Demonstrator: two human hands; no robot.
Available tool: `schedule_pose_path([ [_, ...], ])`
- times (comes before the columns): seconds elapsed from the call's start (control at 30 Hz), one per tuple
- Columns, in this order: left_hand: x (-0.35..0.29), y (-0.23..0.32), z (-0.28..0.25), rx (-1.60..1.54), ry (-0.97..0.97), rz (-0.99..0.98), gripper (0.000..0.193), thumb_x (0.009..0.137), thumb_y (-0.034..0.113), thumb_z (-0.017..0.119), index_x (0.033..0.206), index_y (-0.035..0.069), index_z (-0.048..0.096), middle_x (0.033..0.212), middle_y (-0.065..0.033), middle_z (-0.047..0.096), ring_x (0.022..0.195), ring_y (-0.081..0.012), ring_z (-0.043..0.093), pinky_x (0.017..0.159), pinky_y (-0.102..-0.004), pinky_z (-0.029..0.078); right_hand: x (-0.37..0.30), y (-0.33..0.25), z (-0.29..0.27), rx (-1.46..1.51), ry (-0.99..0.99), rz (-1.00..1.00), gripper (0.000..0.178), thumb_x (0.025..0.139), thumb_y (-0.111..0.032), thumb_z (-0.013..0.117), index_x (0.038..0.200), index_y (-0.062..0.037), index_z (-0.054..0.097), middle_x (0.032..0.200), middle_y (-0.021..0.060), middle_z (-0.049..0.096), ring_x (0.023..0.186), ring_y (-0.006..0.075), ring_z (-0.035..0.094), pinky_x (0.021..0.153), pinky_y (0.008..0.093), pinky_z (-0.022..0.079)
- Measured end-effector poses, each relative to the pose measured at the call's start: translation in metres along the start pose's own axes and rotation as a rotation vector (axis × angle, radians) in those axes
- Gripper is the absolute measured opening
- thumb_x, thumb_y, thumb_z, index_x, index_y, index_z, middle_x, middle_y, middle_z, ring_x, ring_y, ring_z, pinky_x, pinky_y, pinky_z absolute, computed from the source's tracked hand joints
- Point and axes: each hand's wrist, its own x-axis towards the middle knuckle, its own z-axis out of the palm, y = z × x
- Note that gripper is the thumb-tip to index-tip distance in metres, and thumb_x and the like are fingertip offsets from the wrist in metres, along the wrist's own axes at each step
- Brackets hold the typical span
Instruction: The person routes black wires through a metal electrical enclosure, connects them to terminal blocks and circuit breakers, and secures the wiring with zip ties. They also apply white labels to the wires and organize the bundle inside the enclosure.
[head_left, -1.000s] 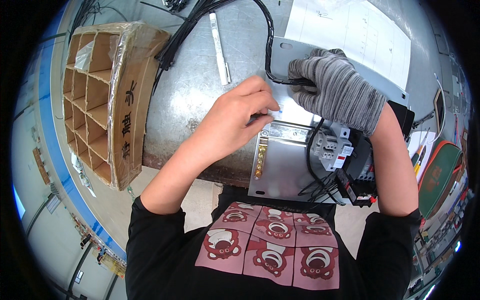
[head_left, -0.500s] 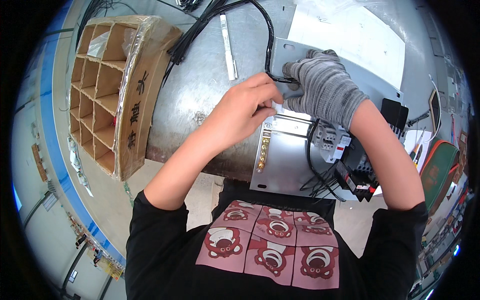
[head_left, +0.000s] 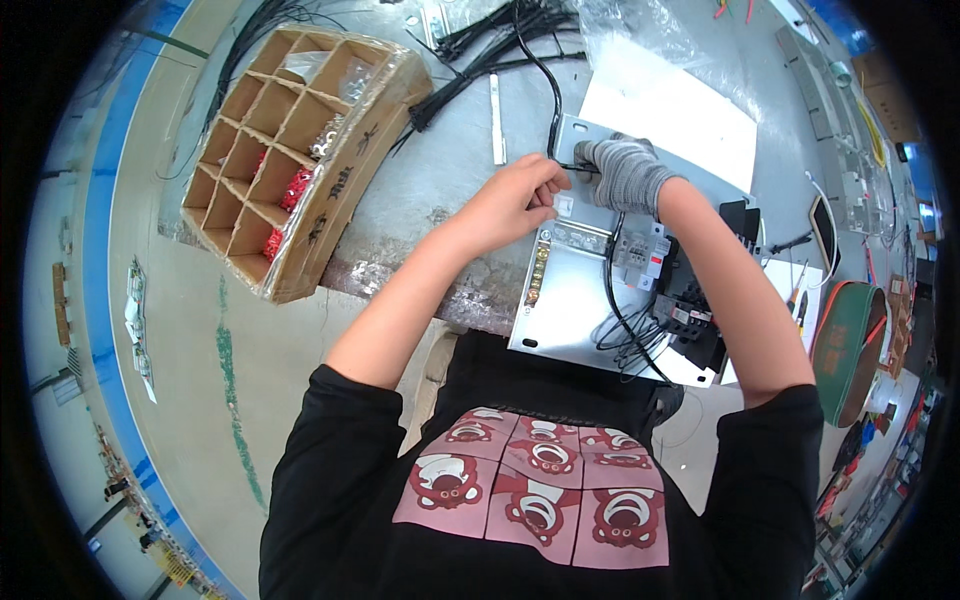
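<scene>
A bare metal mounting plate (head_left: 570, 318) lies at the table's front edge, carrying electrical parts. My left hand (head_left: 510, 203), ungloved, has its fingers curled in at the plate's left edge, beside a small white square pad (head_left: 564, 206). What its fingertips pinch, if anything, is hidden. In a grey knitted glove, my right hand (head_left: 628, 176) closes on a black cable bundle (head_left: 556, 112), which runs in from the far side and bends toward the glove. Nearer me are a grey terminal block (head_left: 640, 256), a row of brass screws (head_left: 538, 270) and loose black wires (head_left: 630, 332).
At left stands a divided cardboard box (head_left: 345, 195) with red and metallic small parts. A white marker (head_left: 497, 120) and black cable ties (head_left: 470, 78) lie behind my left hand. White paper (head_left: 665, 115) is under the plate's far side. A green pouch (head_left: 848, 350) sits at right.
The whole view has shifted and drawn back, showing more of the table. Both hands stay by the same spot on the plate; the white pad beside my left fingers shows more fully.
</scene>
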Motion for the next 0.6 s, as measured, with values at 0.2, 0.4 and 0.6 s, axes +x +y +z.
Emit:
schedule_pose_path([
  [0.2, -0.013, -0.008, 0.008, -0.074, 0.145, -0.009, 0.023, 0.076, -0.006, 0.067, 0.096, 0.001, 0.059, 0.093, -0.0069, 0.052, 0.077, -0.0140, 0.059, 0.070, -0.0268, 0.050, -0.033, -0.035, -0.014, -0.142, 0.350, 0.021, 0.034, 0.073, -0.024, 0.071, 0.105, -0.0157, 0.066, 0.114, 0.0058, 0.062, 0.112, 0.0247, 0.056, 0.093, 0.0455, 0.043],
  [0.4, -0.014, -0.017, 0.014, -0.086, 0.161, 0.019, 0.017, 0.078, -0.005, 0.068, 0.092, 0.002, 0.063, 0.093, -0.0052, 0.051, 0.078, -0.0121, 0.057, 0.071, -0.0253, 0.049, -0.039, -0.038, 0.017, -0.080, 0.202, 0.050, 0.018, 0.079, -0.024, 0.063, 0.089, -0.0109, 0.070, 0.085, 0.0134, 0.068, 0.082, 0.0317, 0.065, 0.078, 0.0404, 0.052],
  [0.6, -0.013, -0.024, 0.016, -0.066, 0.159, 0.042, 0.014, 0.078, -0.003, 0.069, 0.090, 0.002, 0.064, 0.092, -0.0038, 0.051, 0.078, -0.0115, 0.056, 0.072, -0.0252, 0.049, -0.033, -0.037, 0.025, -0.017, 0.288, 0.061, 0.019, 0.079, -0.025, 0.061, 0.086, -0.0080, 0.069, 0.081, 0.0169, 0.067, 0.078, 0.0343, 0.065, 0.073, 0.0430, 0.052],
])
